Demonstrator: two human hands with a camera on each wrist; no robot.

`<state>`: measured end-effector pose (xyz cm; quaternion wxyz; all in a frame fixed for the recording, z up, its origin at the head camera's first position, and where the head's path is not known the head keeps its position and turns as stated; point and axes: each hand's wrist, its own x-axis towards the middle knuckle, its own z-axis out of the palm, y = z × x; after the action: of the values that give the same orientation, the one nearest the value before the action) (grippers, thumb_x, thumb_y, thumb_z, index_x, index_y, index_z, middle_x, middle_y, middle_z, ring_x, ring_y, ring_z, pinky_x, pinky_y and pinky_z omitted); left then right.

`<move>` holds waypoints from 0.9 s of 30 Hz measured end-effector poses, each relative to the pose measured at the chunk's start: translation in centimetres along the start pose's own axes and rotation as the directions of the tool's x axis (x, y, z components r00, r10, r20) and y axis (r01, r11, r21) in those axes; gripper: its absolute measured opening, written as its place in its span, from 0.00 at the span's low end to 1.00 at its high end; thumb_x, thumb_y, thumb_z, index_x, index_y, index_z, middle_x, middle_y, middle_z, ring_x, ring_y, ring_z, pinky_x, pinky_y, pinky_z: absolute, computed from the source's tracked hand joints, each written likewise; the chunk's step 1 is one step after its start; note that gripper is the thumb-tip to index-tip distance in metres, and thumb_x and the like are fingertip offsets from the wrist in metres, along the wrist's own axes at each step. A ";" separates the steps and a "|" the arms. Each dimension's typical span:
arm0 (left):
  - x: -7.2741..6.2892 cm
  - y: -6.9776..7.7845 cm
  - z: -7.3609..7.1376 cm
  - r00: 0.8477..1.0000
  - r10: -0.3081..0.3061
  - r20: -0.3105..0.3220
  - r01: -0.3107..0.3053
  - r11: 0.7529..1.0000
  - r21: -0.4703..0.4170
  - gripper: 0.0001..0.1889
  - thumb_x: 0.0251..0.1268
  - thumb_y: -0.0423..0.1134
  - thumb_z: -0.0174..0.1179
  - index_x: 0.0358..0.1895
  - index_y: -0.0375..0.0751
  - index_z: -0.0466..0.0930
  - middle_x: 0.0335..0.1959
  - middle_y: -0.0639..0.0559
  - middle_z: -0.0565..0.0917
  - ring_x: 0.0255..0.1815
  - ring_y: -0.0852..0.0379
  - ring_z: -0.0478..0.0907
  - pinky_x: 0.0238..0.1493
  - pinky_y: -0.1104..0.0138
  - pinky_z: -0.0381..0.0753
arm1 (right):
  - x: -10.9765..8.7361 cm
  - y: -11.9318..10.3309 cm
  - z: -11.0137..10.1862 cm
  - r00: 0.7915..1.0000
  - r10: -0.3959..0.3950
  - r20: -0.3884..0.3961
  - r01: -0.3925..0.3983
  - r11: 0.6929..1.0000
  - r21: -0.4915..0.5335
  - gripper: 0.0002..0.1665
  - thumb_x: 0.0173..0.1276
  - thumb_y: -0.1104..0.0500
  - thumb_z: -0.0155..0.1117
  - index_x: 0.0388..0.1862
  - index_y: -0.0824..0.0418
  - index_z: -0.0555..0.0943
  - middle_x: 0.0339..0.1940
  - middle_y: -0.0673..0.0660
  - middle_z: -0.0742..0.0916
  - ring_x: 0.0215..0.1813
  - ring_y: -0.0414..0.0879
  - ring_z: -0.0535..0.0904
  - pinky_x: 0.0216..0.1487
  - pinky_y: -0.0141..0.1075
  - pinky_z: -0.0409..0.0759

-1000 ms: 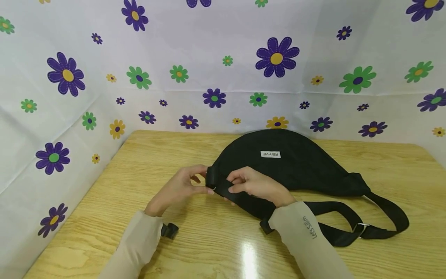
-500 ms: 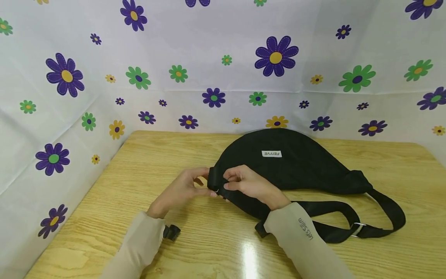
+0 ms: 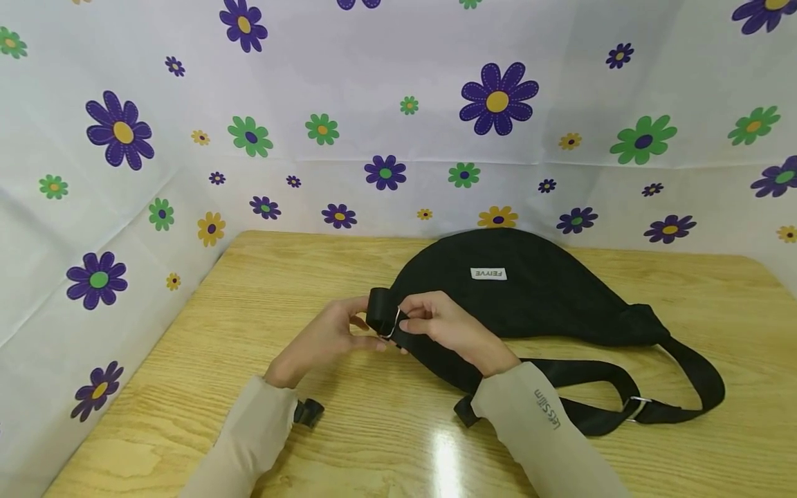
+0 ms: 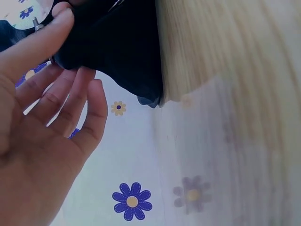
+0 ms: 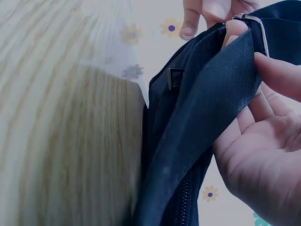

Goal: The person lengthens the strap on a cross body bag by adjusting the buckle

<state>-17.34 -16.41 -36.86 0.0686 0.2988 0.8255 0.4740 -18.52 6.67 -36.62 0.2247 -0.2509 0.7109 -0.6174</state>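
Observation:
A black crossbody bag with a white label lies on the table, its label upside down to me. At its left end, a wide black strap forms a raised loop through a metal buckle. My left hand holds the buckle end from the left, thumb below. From the right, my right hand pinches the strap close beside the buckle. In the right wrist view, thumb and fingertips press the strap right by the metal frame. The left fingertips are partly hidden behind the bag in the left wrist view.
The rest of the strap curls over the wooden table at the right, with a second metal buckle. Behind and to the left hangs a white flower-print cloth. Small black pieces show at both cuffs.
The strap loop at the left end has tilted up and to the left, so its metal buckle shows more clearly. The right fingers have shifted left along the strap, closer to the buckle.

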 end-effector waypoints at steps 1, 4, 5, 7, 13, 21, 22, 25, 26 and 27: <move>0.0 0.0 0.0 1.000 -0.003 -0.001 0.003 1.000 0.001 0.15 0.60 0.28 0.72 0.49 0.37 0.85 0.43 0.53 0.87 0.45 0.56 0.81 0.51 0.52 0.80 | 0.0 0.0 0.0 1.000 0.003 -0.008 -0.003 1.000 -0.002 0.09 0.72 0.72 0.58 0.48 0.76 0.80 0.32 0.53 0.87 0.36 0.46 0.82 0.48 0.36 0.76; 0.1 0.0 0.0 1.000 -0.004 -0.005 0.004 1.000 0.000 0.14 0.62 0.26 0.70 0.50 0.36 0.84 0.44 0.51 0.87 0.43 0.55 0.81 0.53 0.52 0.81 | 0.0 -0.1 0.0 0.999 0.024 -0.023 -0.023 0.999 0.029 0.11 0.72 0.72 0.59 0.51 0.75 0.77 0.35 0.56 0.87 0.38 0.48 0.83 0.50 0.38 0.79; 0.1 0.0 0.1 1.000 -0.004 -0.008 0.004 1.000 0.001 0.14 0.62 0.26 0.69 0.51 0.35 0.84 0.45 0.50 0.87 0.43 0.54 0.81 0.53 0.52 0.81 | -0.1 -0.2 0.0 0.999 0.034 -0.029 -0.033 0.998 0.045 0.14 0.71 0.72 0.60 0.54 0.75 0.75 0.36 0.57 0.87 0.39 0.48 0.84 0.50 0.39 0.80; 0.0 0.1 0.1 1.000 -0.011 -0.011 0.011 1.000 0.002 0.14 0.62 0.25 0.69 0.51 0.35 0.84 0.46 0.49 0.87 0.44 0.54 0.81 0.53 0.52 0.81 | -0.1 -0.4 0.1 0.998 0.046 -0.035 -0.044 0.996 0.073 0.21 0.69 0.72 0.62 0.59 0.74 0.71 0.39 0.59 0.87 0.40 0.50 0.83 0.50 0.42 0.81; -0.1 0.0 0.2 0.999 -0.027 -0.028 0.027 0.999 0.018 0.14 0.65 0.26 0.68 0.52 0.33 0.84 0.46 0.49 0.87 0.48 0.52 0.81 0.53 0.53 0.80 | -0.1 -1.0 1.1 0.999 -0.010 -0.030 0.009 1.000 -0.022 0.36 0.65 0.70 0.69 0.67 0.73 0.63 0.41 0.64 0.87 0.37 0.65 0.84 0.45 0.40 0.81; 0.1 0.2 0.4 0.998 -0.036 -0.049 0.040 0.996 0.077 0.13 0.66 0.26 0.66 0.52 0.32 0.84 0.45 0.47 0.87 0.49 0.50 0.82 0.52 0.53 0.81 | -0.2 -1.3 2.4 0.987 -0.088 -0.136 0.041 0.947 -0.318 0.30 0.65 0.64 0.75 0.59 0.69 0.70 0.45 0.63 0.88 0.27 0.54 0.84 0.29 0.38 0.79; 0.1 0.1 0.4 0.998 -0.034 -0.049 0.037 0.996 0.080 0.13 0.66 0.26 0.66 0.52 0.31 0.84 0.44 0.47 0.87 0.49 0.49 0.82 0.52 0.53 0.81 | -0.1 -1.2 2.5 0.985 -0.096 -0.141 0.044 0.942 -0.332 0.30 0.64 0.63 0.75 0.59 0.69 0.70 0.45 0.62 0.88 0.26 0.52 0.83 0.28 0.38 0.79; 0.1 0.2 0.3 0.998 -0.031 -0.049 0.035 0.996 0.087 0.13 0.65 0.25 0.66 0.52 0.29 0.84 0.44 0.45 0.87 0.48 0.48 0.83 0.52 0.54 0.82 | -0.1 -1.1 2.7 0.982 -0.113 -0.150 0.053 0.934 -0.354 0.30 0.64 0.62 0.76 0.59 0.70 0.71 0.46 0.63 0.88 0.25 0.46 0.83 0.28 0.37 0.80; 0.1 0.1 0.3 0.998 -0.028 -0.047 0.032 0.996 0.087 0.12 0.65 0.24 0.66 0.51 0.28 0.84 0.44 0.44 0.87 0.48 0.48 0.83 0.52 0.53 0.82 | 0.0 -1.1 2.7 0.981 -0.121 -0.150 0.059 0.930 -0.364 0.30 0.64 0.62 0.76 0.59 0.70 0.71 0.46 0.63 0.88 0.25 0.44 0.82 0.28 0.37 0.80; 0.1 0.1 0.2 0.999 -0.025 -0.046 0.029 0.996 0.086 0.12 0.65 0.24 0.66 0.51 0.28 0.84 0.44 0.44 0.87 0.48 0.47 0.83 0.52 0.53 0.82 | 0.0 -1.1 2.7 0.980 -0.131 -0.150 0.066 0.925 -0.373 0.30 0.64 0.62 0.76 0.58 0.70 0.71 0.46 0.63 0.88 0.25 0.42 0.82 0.28 0.37 0.80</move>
<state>-17.31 -16.12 -36.88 0.0436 0.2795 0.8506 0.4432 -16.76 4.47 -35.90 0.0802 -0.2695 0.8167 -0.5040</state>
